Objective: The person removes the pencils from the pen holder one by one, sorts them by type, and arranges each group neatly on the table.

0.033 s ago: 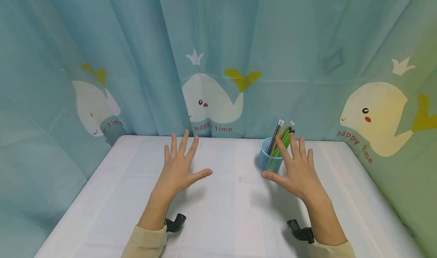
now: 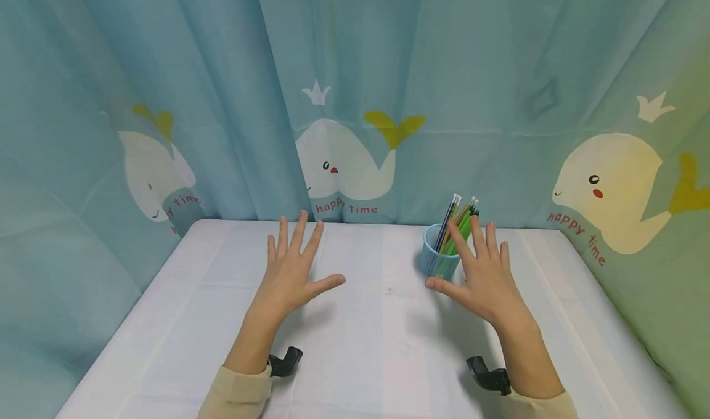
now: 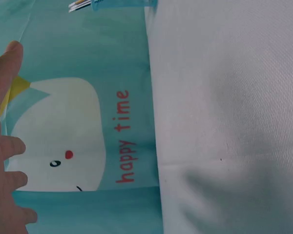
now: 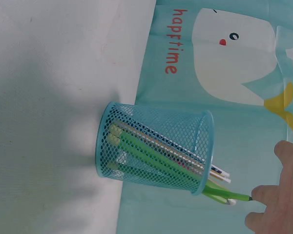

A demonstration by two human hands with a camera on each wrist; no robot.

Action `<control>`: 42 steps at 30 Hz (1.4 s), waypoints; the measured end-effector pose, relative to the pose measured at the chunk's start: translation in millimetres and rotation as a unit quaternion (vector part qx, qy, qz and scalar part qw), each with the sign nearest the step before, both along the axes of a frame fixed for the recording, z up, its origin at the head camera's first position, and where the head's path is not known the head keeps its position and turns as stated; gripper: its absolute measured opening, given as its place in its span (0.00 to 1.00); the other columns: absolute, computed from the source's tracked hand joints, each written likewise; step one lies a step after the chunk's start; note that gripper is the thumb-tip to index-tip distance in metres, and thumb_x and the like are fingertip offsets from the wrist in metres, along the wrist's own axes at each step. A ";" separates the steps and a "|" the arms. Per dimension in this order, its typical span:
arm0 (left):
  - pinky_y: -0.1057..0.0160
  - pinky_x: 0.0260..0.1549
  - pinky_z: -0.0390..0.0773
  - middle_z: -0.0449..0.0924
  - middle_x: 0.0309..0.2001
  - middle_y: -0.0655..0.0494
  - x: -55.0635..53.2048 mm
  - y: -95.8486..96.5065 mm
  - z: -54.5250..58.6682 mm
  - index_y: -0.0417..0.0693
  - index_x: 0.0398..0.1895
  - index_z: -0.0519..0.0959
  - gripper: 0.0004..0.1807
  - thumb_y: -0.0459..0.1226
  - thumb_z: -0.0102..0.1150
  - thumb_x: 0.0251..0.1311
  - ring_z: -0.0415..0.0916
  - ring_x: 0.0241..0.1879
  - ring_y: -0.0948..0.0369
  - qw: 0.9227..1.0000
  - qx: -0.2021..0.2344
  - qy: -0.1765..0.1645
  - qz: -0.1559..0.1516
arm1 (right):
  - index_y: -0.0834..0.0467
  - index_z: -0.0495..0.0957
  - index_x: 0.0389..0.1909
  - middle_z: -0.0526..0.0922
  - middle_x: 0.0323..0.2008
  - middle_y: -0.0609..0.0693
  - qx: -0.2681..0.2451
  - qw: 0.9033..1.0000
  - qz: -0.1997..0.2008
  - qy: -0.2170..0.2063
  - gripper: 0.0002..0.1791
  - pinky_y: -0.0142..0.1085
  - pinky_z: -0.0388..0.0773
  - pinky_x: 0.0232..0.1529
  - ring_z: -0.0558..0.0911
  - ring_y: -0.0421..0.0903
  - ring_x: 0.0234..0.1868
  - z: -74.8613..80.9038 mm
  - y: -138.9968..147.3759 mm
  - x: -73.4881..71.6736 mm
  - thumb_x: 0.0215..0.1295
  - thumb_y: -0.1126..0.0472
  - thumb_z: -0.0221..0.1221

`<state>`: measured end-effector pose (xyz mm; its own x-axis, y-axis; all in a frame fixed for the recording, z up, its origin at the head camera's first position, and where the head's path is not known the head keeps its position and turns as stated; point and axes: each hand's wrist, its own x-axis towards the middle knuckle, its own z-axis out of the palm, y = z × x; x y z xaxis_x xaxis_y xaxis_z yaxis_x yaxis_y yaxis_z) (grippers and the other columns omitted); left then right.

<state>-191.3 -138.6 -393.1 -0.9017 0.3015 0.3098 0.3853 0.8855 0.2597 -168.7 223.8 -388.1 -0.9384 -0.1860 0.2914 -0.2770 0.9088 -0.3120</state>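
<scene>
Two bare hands are hovering palm-down above a white tabletop [image 2: 377, 333], each casting a shadow on it. The left hand [image 2: 288, 280] is holding nothing; its fingers are spreading wide, with the thumb pointing inward, and no object is lying directly beside it. The right hand [image 2: 488, 280] is also holding nothing, its fingers fanning wide and its thumb pointing inward. A blue mesh cup [image 4: 178, 122] is standing upright near the tabletop's far edge, right of centre, and the right index finger and thumb are partly covering it in the head view. Several pencils [image 2: 452, 209] are leaning inside the cup, their upper ends projecting above the rim; one green pencil [image 4: 227, 195] is presenting a dark tip. In the right wrist view that tip is appearing against a fingertip; whether they are touching cannot be told. Black curved fittings [image 2: 286, 362] are projecting from both wrists, next to the beige sleeves [image 2: 235, 395]. Behind the tabletop, a blue-green curtain [image 2: 471, 68] is hanging, displaying white whales.
</scene>
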 end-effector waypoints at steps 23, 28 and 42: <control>0.30 0.71 0.49 0.34 0.81 0.64 5.0 8.8 -11.3 0.65 0.80 0.45 0.54 0.67 0.61 0.56 0.31 0.80 0.47 0.985 0.142 -0.082 -0.060 | 0.50 0.33 0.80 0.38 0.79 0.63 -0.137 0.990 0.026 -0.018 0.65 0.74 0.48 0.68 0.41 0.69 0.78 -6.6 9.5 -15.1 0.57 0.39 0.69; 0.35 0.72 0.53 0.42 0.80 0.65 2.2 30.1 -16.8 0.67 0.80 0.46 0.51 0.60 0.64 0.59 0.40 0.79 0.56 0.956 0.236 -0.120 -0.122 | 0.51 0.31 0.80 0.39 0.80 0.56 -0.231 0.971 0.045 -0.033 0.65 0.71 0.53 0.69 0.45 0.63 0.79 -13.7 13.0 -19.2 0.57 0.48 0.72; 0.51 0.70 0.67 0.52 0.78 0.61 -21.0 84.6 -20.7 0.62 0.79 0.52 0.42 0.49 0.61 0.67 0.55 0.75 0.56 0.877 0.368 -0.210 -0.225 | 0.43 0.29 0.80 0.42 0.79 0.65 -0.403 0.906 0.036 -0.126 0.60 0.64 0.52 0.73 0.50 0.69 0.76 -29.0 21.9 -25.2 0.64 0.56 0.67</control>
